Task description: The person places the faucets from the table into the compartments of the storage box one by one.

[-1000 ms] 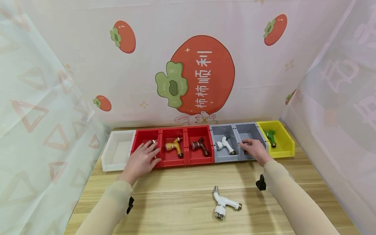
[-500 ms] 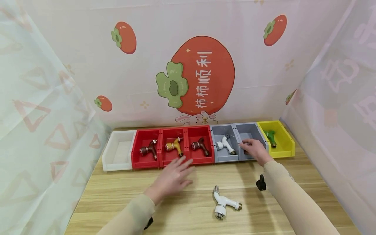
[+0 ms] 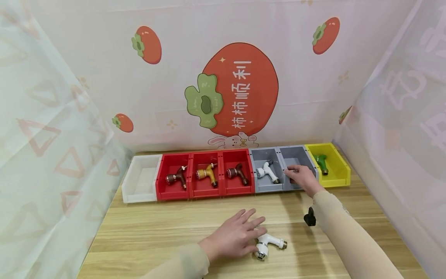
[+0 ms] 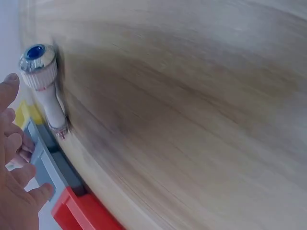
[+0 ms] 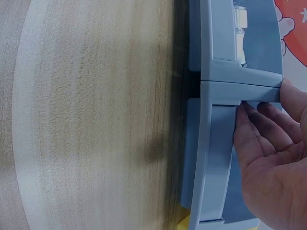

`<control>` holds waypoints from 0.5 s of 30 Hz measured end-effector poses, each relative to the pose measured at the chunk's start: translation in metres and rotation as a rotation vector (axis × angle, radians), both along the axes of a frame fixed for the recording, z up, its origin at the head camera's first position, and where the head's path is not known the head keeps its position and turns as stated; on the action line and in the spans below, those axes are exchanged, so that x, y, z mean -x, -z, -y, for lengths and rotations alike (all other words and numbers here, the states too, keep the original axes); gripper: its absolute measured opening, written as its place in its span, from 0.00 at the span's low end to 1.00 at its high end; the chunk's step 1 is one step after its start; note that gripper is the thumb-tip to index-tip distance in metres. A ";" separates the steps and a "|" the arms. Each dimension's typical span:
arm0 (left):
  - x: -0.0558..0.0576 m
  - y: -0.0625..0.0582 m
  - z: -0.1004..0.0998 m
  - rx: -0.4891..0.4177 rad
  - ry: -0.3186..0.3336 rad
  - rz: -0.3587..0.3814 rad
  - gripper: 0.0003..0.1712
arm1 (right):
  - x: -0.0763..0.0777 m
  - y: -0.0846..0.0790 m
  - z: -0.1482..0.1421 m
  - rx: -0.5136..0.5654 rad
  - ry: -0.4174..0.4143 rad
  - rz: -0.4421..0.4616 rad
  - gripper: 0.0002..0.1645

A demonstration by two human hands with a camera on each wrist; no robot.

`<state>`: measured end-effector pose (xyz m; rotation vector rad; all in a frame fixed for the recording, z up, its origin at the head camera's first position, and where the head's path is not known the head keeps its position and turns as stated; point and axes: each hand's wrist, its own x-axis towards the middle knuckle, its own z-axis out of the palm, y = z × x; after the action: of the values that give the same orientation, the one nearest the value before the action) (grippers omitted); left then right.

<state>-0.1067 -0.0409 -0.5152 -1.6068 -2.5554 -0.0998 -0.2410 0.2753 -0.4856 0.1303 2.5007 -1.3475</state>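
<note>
A white faucet (image 3: 267, 241) with a chrome-ended handle lies on the wooden table. My left hand (image 3: 237, 235) is spread over its left side, fingers apart, covering part of it in the head view. The left wrist view shows the faucet (image 4: 48, 88) just beyond the fingertips. My right hand (image 3: 302, 177) pinches the side wall of the right-hand grey bin (image 3: 295, 152), where the two grey bins meet. In the right wrist view its thumb lies on the wall's edge and the other fingers reach inside the bin (image 5: 220, 163).
A row of joined bins runs along the back. The white bin (image 3: 139, 193) stands at left; red bins hold a dark brown faucet (image 3: 178, 178), a yellow faucet (image 3: 208, 175) and a brown faucet (image 3: 237, 174). Another white faucet (image 3: 267, 171) and a green faucet (image 3: 321, 164) lie further right.
My left hand has moved from the leftmost red bin, right and toward me, to the white faucet on the table, uncovering the dark brown faucet. My right hand has stayed at the grey bin.
</note>
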 end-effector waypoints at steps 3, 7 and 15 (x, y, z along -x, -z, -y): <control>-0.002 0.001 -0.007 0.014 0.034 -0.024 0.35 | 0.000 0.001 0.000 0.001 0.003 0.000 0.39; -0.005 0.004 -0.013 0.030 0.103 -0.061 0.35 | 0.000 0.001 -0.001 0.000 -0.002 -0.005 0.39; -0.008 0.010 -0.007 0.087 0.236 -0.120 0.30 | 0.001 0.001 0.000 -0.005 0.009 0.002 0.39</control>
<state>-0.0986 -0.0339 -0.5251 -1.8794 -2.3027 0.0855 -0.2422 0.2755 -0.4866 0.1444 2.5048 -1.3440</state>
